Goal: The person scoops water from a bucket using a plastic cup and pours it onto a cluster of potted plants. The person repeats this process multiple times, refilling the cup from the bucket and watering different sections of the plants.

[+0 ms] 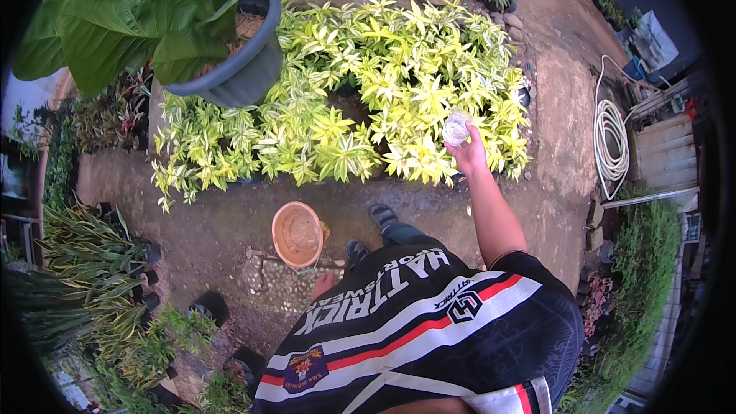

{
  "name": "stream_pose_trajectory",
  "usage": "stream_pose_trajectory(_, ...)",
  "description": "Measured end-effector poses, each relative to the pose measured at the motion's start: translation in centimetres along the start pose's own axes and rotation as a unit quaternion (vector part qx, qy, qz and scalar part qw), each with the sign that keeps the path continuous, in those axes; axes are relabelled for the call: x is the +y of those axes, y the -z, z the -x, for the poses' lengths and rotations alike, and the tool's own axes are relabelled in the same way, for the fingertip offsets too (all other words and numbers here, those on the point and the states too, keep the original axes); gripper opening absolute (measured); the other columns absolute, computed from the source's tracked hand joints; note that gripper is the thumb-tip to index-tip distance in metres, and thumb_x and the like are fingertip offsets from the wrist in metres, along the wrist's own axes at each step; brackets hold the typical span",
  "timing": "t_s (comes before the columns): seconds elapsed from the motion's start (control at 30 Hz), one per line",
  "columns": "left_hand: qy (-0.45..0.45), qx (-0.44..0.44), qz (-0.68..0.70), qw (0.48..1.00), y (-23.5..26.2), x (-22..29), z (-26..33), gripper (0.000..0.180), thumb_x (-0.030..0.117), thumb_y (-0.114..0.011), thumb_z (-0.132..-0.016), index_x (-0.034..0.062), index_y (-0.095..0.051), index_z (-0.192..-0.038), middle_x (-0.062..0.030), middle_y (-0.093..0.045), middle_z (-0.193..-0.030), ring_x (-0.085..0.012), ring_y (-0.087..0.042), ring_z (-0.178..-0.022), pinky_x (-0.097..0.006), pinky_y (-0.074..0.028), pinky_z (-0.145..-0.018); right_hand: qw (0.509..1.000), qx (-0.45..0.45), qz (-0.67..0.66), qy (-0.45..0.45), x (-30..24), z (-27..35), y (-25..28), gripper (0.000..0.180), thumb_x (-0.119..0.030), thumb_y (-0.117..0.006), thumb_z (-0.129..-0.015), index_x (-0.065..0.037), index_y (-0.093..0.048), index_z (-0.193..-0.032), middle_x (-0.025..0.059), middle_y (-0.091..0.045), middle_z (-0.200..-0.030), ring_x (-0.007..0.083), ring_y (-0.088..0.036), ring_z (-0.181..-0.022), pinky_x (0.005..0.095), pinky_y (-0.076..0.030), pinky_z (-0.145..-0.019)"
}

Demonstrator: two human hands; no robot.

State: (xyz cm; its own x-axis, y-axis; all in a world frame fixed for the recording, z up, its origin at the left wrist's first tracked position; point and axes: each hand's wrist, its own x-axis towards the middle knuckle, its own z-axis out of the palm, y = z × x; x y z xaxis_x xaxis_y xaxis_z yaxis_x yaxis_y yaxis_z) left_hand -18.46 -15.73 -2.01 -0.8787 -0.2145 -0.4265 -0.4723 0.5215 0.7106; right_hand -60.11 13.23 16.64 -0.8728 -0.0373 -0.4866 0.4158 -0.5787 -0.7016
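My right hand is stretched out over the right part of a bed of yellow-green variegated plants. Its fingers are closed round a clear plastic cup, held just above the leaves. What the cup contains is hard to make out. Low by my body, only a small part of my left hand shows, near the lower rim of an orange bucket. The fingers of that hand are hidden behind my shirt. The bucket stands on the ground left of my feet, with something pale and brownish inside.
A big grey pot with a large-leaved plant rises over the bed's far left. A coiled pale hose hangs at the right. Long-leaved potted plants line the left side. Stones edge the bed's far right corner.
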Motion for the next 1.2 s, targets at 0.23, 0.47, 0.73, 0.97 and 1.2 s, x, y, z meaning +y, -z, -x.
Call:
stream_pose_trajectory(0.23,0.131,0.017,0.185,0.974,-1.4,3.2,-4.9,0.030,0.028,-0.049,-0.085,0.0026,-0.057,-0.100,-0.0113,-0.061,-0.087,-0.0173,-0.057,-0.080,-0.028,-0.043,-0.071,0.999,0.017,0.040,-0.017,-2.2,-2.7,-0.6,0.054,-0.038,-0.055,-0.078,-0.014,-0.037,-0.123,0.0102,-0.041,-0.119,0.0257,-0.044,-0.104,0.0414,-0.036,-0.088)
stream_pose_trajectory(0.47,0.145,0.083,0.242,0.956,-2.2,3.5,-4.2,0.027,0.019,-0.045,-0.083,0.0018,-0.059,-0.098,-0.0099,-0.060,-0.082,-0.0162,-0.055,-0.074,-0.027,-0.042,-0.067,0.996,-0.009,0.079,-0.038,-3.6,-6.1,-1.3,0.057,-0.038,-0.055,-0.078,-0.018,-0.031,-0.126,0.0131,-0.034,-0.124,0.0301,-0.039,-0.108,0.0448,-0.037,-0.089)
stream_pose_trajectory(0.73,0.104,0.190,0.135,0.967,-2.9,3.4,-0.2,0.024,0.020,-0.049,-0.082,0.0013,-0.061,-0.091,-0.0086,-0.058,-0.075,-0.0156,-0.053,-0.070,-0.028,-0.042,-0.065,0.988,0.014,0.146,-0.054,-3.2,-12.0,-2.6,0.056,-0.039,-0.058,-0.076,-0.013,-0.039,-0.121,0.0077,-0.038,-0.125,0.0282,-0.040,-0.109,0.0446,-0.036,-0.089)
stream_pose_trajectory(0.97,0.248,0.212,0.352,0.878,-3.1,6.7,1.4,0.026,0.020,-0.049,-0.082,-0.0022,-0.060,-0.088,-0.0109,-0.061,-0.080,-0.0179,-0.054,-0.073,-0.029,-0.042,-0.068,0.973,0.045,0.220,-0.046,-3.6,-15.7,-4.6,0.061,-0.039,-0.059,-0.074,-0.009,-0.037,-0.123,0.0107,-0.043,-0.120,0.0284,-0.042,-0.108,0.0481,-0.035,-0.090)
stream_pose_trajectory(1.2,0.313,0.253,0.411,0.818,-7.5,1.9,2.1,0.026,0.020,-0.050,-0.081,-0.0038,-0.060,-0.086,-0.0110,-0.060,-0.077,-0.0180,-0.054,-0.072,-0.030,-0.041,-0.067,0.961,0.064,0.265,-0.050,-3.2,-18.9,-6.4,0.057,-0.039,-0.059,-0.074,-0.006,-0.041,-0.118,0.0112,-0.048,-0.114,0.0281,-0.046,-0.103,0.0488,-0.036,-0.089)
